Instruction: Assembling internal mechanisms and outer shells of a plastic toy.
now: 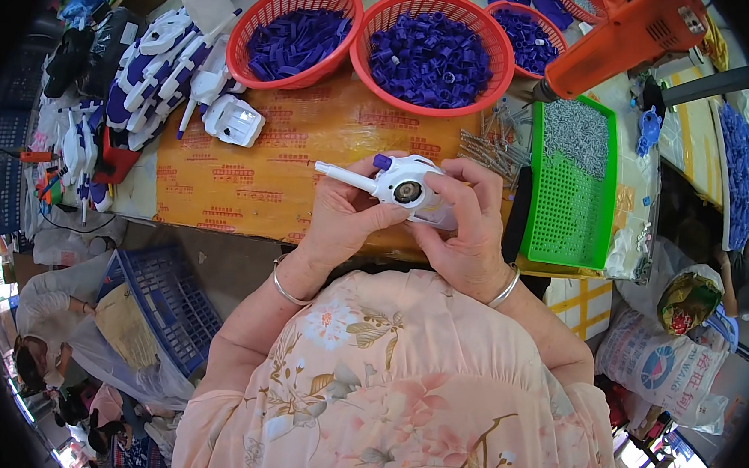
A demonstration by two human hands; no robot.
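Between both hands, just above the table's near edge, I hold a white plastic toy gun body (427, 169) with a thin barrel pointing left. A dark round part with a metallic centre (408, 192) sits in its face, and a small purple piece (382, 162) sticks up on top. My left hand (347, 219) grips it from below and the left, thumb along the lower edge. My right hand (471, 223) closes around its right end, fingers over the top and thumb underneath. The fingers behind the body are hidden.
Red baskets of purple parts (296, 45) (428, 53) (524, 39) stand at the back. An orange power screwdriver (626, 45) hangs over a green tray (568, 216) of small screws, beside loose long metal rods (498, 139). White-and-purple toy bodies (157, 71) pile at left, near a white shell (234, 121).
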